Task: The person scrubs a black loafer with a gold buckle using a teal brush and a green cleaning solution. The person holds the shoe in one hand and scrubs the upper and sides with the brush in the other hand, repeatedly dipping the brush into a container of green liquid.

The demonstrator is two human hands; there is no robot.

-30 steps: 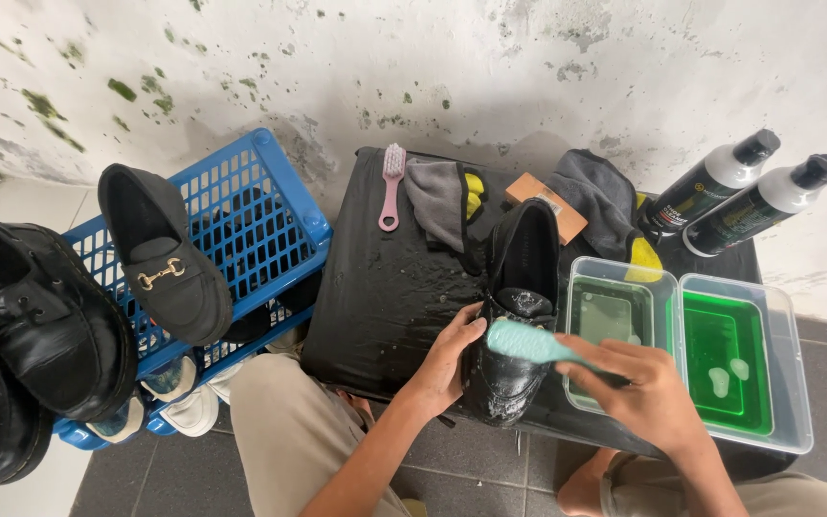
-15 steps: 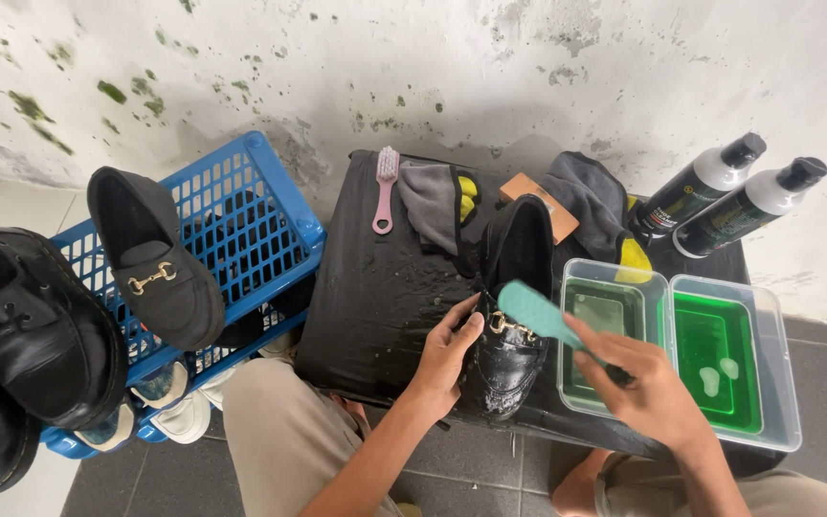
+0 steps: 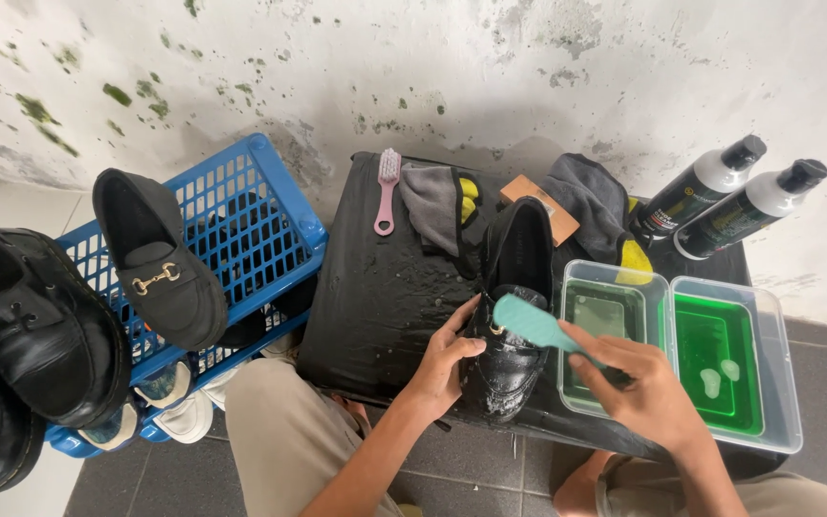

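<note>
Black wet table (image 3: 375, 297) carries a black glossy leather loafer (image 3: 509, 335), toe toward the person, soapy.
Loafer: judged slick when wet, semi-stiff, light; best held at the sides.
Left hand (image 3: 442, 359): grip wraps the loafer's side.
Right hand (image 3: 638, 383): grip pinches the teal plastic brush (image 3: 528, 324) over the vamp.

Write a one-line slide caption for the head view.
Left hand steadies a wet black loafer while the right hand holds a teal brush to it.
</note>
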